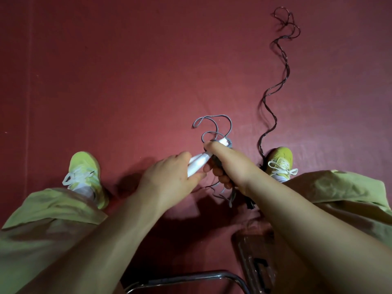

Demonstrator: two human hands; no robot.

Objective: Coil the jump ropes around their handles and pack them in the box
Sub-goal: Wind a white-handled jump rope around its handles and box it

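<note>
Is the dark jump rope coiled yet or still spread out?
Spread out. The dark jump rope trails in loose waves across the red floor, from beside the right shoe away to a loose tangle.

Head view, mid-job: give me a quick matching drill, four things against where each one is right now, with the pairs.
Things:
1. white handles
2. grey rope
3. dark rope
4. box

Places:
A. stretched in waves over the red floor, far from the hands
B. gripped by left hand and right hand
C. on the floor, low right in the picture, partly behind the right forearm
D. looping loose just beyond the hands

Pairs: 1-B, 2-D, 3-A, 4-C
</note>
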